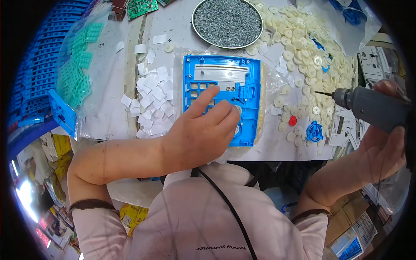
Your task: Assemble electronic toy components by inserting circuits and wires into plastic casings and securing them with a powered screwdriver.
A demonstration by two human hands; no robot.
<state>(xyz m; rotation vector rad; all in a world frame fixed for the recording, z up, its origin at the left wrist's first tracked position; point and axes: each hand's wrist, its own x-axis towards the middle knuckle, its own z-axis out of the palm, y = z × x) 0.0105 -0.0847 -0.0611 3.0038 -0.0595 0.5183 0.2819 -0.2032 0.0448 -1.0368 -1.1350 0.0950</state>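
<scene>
Blue plastic housing (249,108) lies open side up at the middle of the work table (277,151), on clear plastic wrap; from the left, a stack of blue slatted baskets (45,47) fills the upper corner, and beside it mint-green keypad sheets (73,84) lie heaped on a clear bag; a smaller blue panel (63,113) leans tilted at the bag's lower end; further right, loose white paper squares (154,93) are scattered in a pile just beside the housing; the left hand (197,132) reaches over the housing's lower left part, index finger extended near the square openings, the other fingers bent down together toward the middle; I cannot tell whether their tips pinch anything, since the hand hides them; a silver strip (221,73) runs across the upper part of the housing; above it stands a round metal dish (228,47) full of small screws (227,22); to the right spreads a large heap of cream discs (299,41), with one red disc (293,120) and a blue ring-shaped part (314,131) near its lower edge; the right hand (381,145) is wrapped around a grey power screwdriver (375,106), bit pointing left above the discs, well apart from the housing; white plastic frames (342,128) lie at the far right.
</scene>
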